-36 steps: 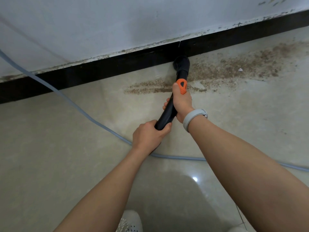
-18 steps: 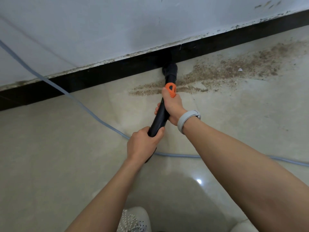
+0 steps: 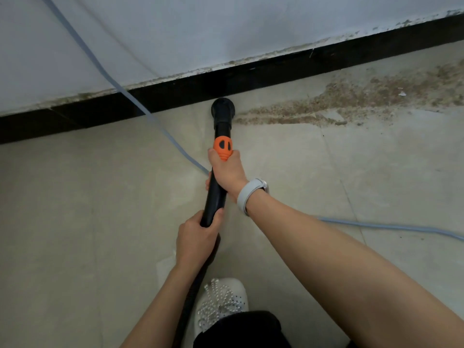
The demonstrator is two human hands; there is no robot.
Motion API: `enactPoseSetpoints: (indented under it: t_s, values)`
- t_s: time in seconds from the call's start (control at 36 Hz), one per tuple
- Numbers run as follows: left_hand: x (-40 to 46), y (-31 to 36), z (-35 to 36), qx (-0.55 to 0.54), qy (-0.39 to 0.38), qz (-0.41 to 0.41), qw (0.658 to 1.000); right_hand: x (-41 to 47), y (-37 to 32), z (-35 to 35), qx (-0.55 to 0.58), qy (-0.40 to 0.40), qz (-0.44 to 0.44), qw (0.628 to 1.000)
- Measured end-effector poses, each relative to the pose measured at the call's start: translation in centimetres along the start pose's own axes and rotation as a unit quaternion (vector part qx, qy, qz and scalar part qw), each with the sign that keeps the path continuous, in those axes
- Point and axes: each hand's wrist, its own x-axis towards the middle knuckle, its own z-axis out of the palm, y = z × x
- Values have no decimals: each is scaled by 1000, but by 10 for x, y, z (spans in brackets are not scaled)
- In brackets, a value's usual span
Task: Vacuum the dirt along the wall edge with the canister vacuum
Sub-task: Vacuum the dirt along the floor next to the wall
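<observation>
Right hand (image 3: 227, 172): fingers wrapped round the black vacuum wand (image 3: 216, 189), thumb tip on its orange slider (image 3: 223, 147). Left hand (image 3: 197, 238): fingers curled round the wand's rear end. Round nozzle (image 3: 222, 109) now sits on the floor (image 3: 75, 209) just off the black baseboard (image 3: 175, 92), left of the dirt (image 3: 351, 101) streak's tip; half a second ago it was against the baseboard, level with that tip. Blue cord (image 3: 160, 128) now passes under the wand. White shoe (image 3: 222, 301) is more exposed.
</observation>
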Motion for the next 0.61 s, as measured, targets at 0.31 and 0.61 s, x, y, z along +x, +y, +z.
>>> enactPoseSetpoints:
  t_s: [0.31,0.61]
  values:
    - [-35,-34,-15,-19,-45,-21,999,-38,41,9,16,36,-5,999]
    - [-19,-14,-12,-9,-64,-2,998,-27,25,-1,-11,79,-1,997]
